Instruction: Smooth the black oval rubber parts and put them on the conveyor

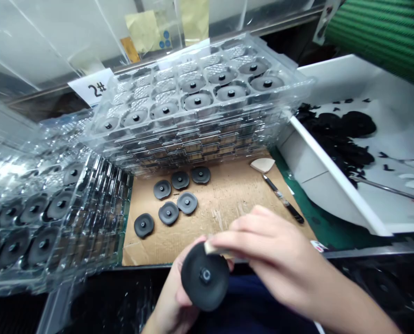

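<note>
From my remote view, the left hand (174,290) curled around a black rubber disc (205,276), while the right hand (269,255) pinched a pale pad (211,248) narrowly against it, just off the cardboard sheet (214,227).

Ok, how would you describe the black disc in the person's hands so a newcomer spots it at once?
Start at the brown cardboard sheet, where six dark discs lie. Off its near edge, the person's left hand holds another black disc. Unlike those, it is lifted, with the right hand's fingers pressing a pale pad to its rim.
</note>
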